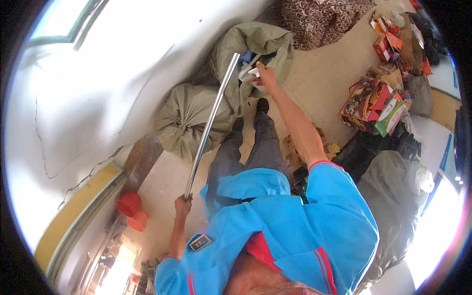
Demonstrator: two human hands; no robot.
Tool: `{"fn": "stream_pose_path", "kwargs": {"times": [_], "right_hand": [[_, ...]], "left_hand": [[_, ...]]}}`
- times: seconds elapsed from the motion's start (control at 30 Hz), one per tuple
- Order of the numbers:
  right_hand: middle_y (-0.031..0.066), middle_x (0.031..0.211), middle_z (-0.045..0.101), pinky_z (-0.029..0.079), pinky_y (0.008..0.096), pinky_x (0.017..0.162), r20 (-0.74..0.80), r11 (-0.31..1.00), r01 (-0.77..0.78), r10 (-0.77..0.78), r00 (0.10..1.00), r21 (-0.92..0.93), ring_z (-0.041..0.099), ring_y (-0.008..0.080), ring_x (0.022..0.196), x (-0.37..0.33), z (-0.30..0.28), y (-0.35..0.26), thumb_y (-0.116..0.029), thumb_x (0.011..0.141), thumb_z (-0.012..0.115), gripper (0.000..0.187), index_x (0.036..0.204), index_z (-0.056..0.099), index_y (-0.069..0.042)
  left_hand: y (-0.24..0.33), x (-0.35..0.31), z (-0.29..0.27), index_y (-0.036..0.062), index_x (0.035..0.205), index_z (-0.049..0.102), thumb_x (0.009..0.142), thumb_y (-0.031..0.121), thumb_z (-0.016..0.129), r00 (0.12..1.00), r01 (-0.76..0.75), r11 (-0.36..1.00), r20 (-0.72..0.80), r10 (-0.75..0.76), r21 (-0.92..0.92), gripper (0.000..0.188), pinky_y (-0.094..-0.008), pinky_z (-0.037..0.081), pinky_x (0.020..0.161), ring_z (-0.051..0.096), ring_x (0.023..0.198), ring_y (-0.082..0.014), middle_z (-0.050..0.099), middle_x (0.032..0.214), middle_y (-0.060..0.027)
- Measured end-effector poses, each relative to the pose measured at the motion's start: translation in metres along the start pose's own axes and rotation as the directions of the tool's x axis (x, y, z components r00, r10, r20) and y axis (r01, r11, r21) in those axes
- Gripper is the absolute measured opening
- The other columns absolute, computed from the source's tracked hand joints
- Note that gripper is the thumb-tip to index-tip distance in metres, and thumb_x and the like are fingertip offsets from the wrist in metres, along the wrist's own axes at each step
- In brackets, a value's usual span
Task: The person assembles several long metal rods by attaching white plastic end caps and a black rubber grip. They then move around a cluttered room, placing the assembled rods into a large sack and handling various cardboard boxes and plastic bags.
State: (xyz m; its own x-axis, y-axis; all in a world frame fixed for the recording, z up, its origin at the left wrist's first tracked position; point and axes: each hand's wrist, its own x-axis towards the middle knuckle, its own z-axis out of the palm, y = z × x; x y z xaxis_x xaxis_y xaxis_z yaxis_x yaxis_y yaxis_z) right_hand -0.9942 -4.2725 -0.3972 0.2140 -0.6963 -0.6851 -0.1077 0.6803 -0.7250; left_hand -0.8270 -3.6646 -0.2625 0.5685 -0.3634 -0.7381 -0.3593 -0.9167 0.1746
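My left hand (183, 207) is wrapped round the lower end of a long shiny metal tube (210, 127), which slants up and away from me. The tube's upper end passes in front of an open grey-green woven sack (235, 40) with a rolled-down rim. My right hand (265, 77) reaches out to the sack's mouth, its fingers closed on a white piece (254, 72) whose exact kind I cannot make out. Inside the sack some white and blue items (247, 57) show. A second woven sack (189, 120), gathered shut at its top, bulges beside the open one.
A cracked white wall (73, 113) runs along the left. Two red plastic containers (130, 206) sit on the floor below it. At right are a patterned box (364, 101), cartons and a large grey plastic bag (388, 196). A brown patterned cloth (324, 22) covers something at the back.
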Motion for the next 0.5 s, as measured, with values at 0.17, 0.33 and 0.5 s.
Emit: {"fn": "stream_pose_path", "kwargs": {"times": [0.17,0.33,0.5], "right_hand": [[0.0220,0.073,0.064,0.056,0.0361,0.046,0.022,0.955,0.020,-0.014,1.000,-0.295,0.068,0.0274,0.062,0.124,-0.072,0.053,-0.035,0.092,0.059,0.048,0.094,0.053,0.012],[0.0141,0.082,0.068,0.057,0.0351,0.059,0.205,0.795,0.327,-0.257,0.944,-0.511,0.069,0.0228,0.069,0.031,-0.071,-0.024,-0.022,0.091,0.059,0.034,0.108,0.057,0.007],[0.0163,0.110,0.063,0.053,0.0387,0.079,0.634,0.137,0.819,-0.566,0.526,-0.557,0.064,0.0288,0.099,-0.103,-0.066,-0.067,-0.013,0.081,0.067,0.037,0.116,0.060,-0.006]], "left_hand": [[0.041,-0.005,0.001,0.0017,0.080,0.068,0.087,0.043,0.060,0.985,0.065,0.998,0.161,-0.065,0.007,0.043,-0.0440,0.049,0.063,0.066,0.070,-0.0364,0.065,0.070,-0.0197],[0.112,-0.021,0.008,0.0020,0.079,0.067,0.087,0.043,0.060,0.997,0.031,0.999,0.071,-0.033,0.031,0.042,-0.0466,0.048,0.062,0.063,0.068,-0.0394,0.064,0.069,-0.0210],[0.161,0.015,0.002,0.0019,0.081,0.065,0.086,0.039,0.061,0.989,-0.116,0.991,0.099,0.109,0.064,0.038,-0.0496,0.047,0.061,0.061,0.067,-0.0421,0.062,0.069,-0.0228]]}}
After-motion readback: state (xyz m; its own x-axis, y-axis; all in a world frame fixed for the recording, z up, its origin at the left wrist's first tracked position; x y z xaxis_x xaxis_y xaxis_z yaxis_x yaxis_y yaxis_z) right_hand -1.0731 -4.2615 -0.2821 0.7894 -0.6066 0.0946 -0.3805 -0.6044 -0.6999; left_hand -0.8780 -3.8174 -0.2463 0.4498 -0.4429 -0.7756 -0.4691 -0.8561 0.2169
